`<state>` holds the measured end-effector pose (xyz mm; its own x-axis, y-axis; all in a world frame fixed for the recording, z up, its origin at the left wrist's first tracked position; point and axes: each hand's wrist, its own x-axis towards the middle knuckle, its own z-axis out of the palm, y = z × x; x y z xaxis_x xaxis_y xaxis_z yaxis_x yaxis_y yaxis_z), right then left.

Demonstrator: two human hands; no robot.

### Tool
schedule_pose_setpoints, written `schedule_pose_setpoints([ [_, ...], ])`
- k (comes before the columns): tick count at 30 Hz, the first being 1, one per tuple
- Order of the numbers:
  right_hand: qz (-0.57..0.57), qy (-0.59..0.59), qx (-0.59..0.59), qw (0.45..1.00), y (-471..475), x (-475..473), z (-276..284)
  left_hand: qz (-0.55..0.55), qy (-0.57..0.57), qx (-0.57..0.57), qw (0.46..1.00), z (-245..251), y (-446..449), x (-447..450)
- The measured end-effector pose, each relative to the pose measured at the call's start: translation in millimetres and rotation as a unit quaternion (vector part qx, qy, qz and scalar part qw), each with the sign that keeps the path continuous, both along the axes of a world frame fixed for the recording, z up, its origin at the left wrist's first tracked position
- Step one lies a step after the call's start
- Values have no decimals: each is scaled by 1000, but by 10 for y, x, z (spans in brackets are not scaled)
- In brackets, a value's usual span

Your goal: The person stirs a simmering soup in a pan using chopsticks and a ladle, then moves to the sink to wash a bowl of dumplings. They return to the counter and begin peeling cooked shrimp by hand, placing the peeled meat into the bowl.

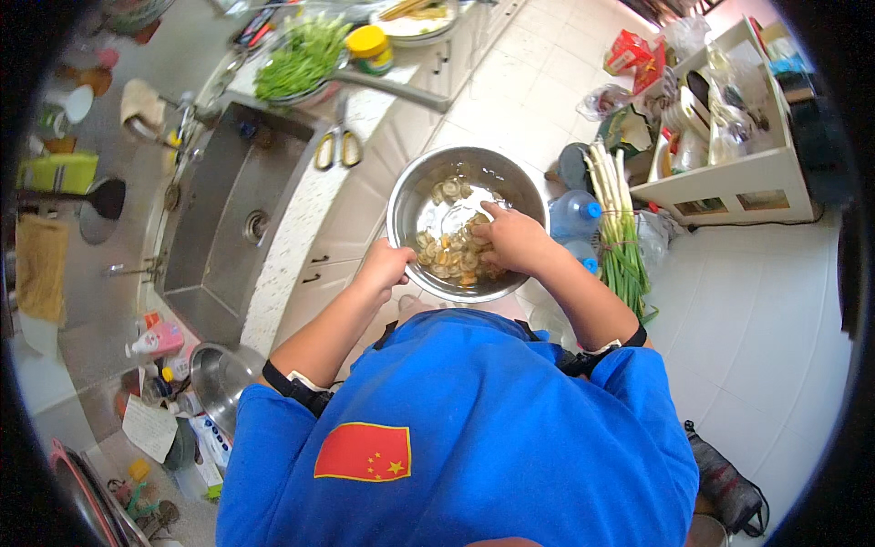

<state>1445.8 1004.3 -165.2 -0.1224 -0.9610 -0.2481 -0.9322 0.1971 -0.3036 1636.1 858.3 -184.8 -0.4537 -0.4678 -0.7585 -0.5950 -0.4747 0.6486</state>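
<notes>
A round stainless steel bowl (516, 179) is held up in front of my body, over the tiled floor. My left hand (388, 268) grips its near left rim, with the thumb over the edge. Inside the bowl, my right hand (514, 236) reaches down with its fingers apart, touching small pale-brown food pieces (444, 256). These look like shellfish meat or slices; I cannot tell which. Some orange bits lie among them, and a smaller cluster (451, 190) sits at the bowl's far side. The bowl's inside looks wet and shiny. My right fingertips are partly hidden among the pieces.
Left of me is a steel sink (225, 225) in a speckled counter. Scissors (338, 147), a bowl of green vegetables (301, 61) and a yellow-lidded jar (369, 48) stand there. Blue-capped bottles (576, 208), tied scallions (618, 232) and a white shelf unit (731, 184) are at right.
</notes>
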Motion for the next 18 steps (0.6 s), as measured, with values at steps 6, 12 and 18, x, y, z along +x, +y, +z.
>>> schedule_pose_setpoints([
  [6,-39,-11,95,995,443,-1286,-104,-36,24,11,999,-14,416,-1303],
  [12,-76,-9,-7,997,569,-2414,141,-27,30,18,999,87,572,-2536],
  [18,-90,-10,-81,993,185,-3337,273,-43,55,-2,998,97,156,-3536],
])
